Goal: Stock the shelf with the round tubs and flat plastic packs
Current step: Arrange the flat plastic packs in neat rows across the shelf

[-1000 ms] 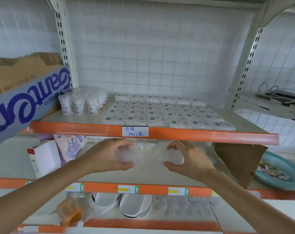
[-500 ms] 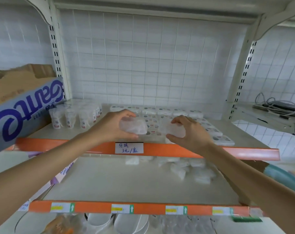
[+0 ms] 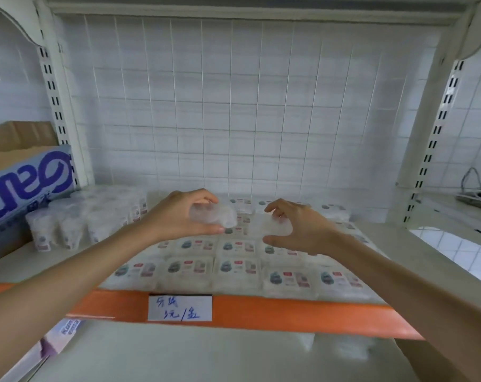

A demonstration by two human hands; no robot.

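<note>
Most of the stocking looks done: the shelf (image 3: 415, 244) already carries flat packs (image 3: 233, 266) laid in rows from its orange lip (image 3: 289, 312) to the back, and a cluster of round tubs (image 3: 76, 224) stands at its left end. I hold two more packs above those rows, one in each hand. The fingers of my left hand (image 3: 178, 216) are clamped around a clear pack (image 3: 214, 216), and my right hand (image 3: 297, 230) pinches a second pack (image 3: 272, 226) between thumb and fingers. By my guess a few loose packs (image 3: 344, 347) still wait on the shelf below the lip. A price label (image 3: 180, 308) sits on the lip, a cardboard box (image 3: 21, 177) stands left of the tubs, and white tile (image 3: 233, 106) backs everything.
</note>
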